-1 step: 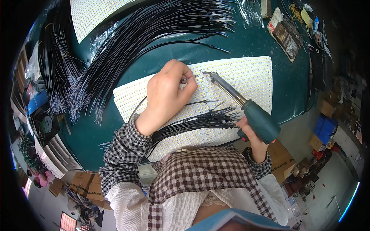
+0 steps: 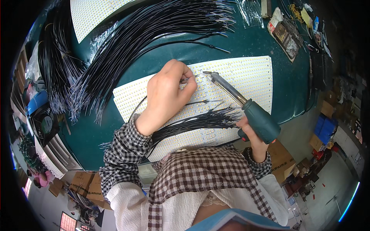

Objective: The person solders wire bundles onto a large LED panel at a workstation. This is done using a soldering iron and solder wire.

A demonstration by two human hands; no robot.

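Observation:
My left hand [image 2: 167, 94] pinches a thin black cable [image 2: 139, 106] close to its end, over a white LED board [image 2: 239, 73] dotted with rows of small yellow chips. From my right hand [image 2: 254, 138], closed round its dark green handle, a soldering iron [image 2: 231, 91] reaches up and left. Its tip is at the board, just right of the left fingertips, by the fine wire end. Whether tip and wire touch is too small to tell. Below the left hand, a bundle of short black cables [image 2: 192, 125] lies across the boards, with one cable apart from it.
Thick bundles of long black cables [image 2: 127, 50] cover the far left of the green table [image 2: 185, 50]. Another LED board [image 2: 92, 17] lies at the back. A grimy block [image 2: 287, 34] sits at the far right, near tools and scraps. A small black fan [image 2: 45, 122] stands left.

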